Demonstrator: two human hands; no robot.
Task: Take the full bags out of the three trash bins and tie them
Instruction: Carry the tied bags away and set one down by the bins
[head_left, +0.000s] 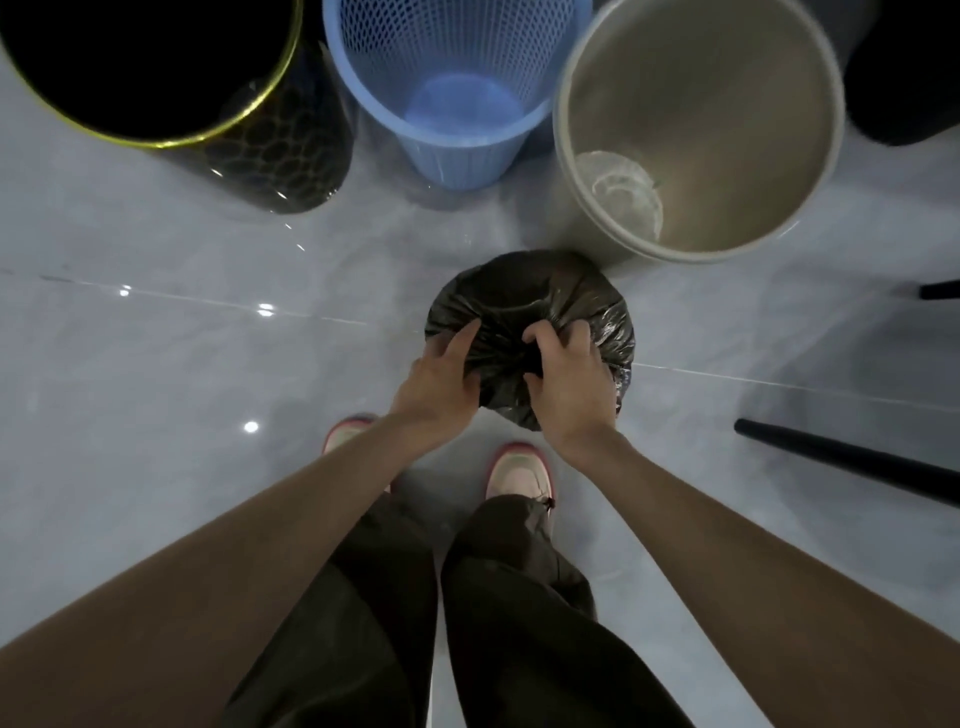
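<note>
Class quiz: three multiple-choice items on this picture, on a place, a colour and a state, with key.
1. Where is the black bag? A inside a bin; B outside the bins, just before the beige bin; C on a chair.
2. What colour is the middle bin? A red; B blue; C green.
3. What are the left hand and right hand doing? A hanging free; B resting on bin rims; C both gripping the bag.
Key: 1 B, it lies clear of every bin; 2 B, its mesh wall is blue; 3 C, both curl into its plastic.
</note>
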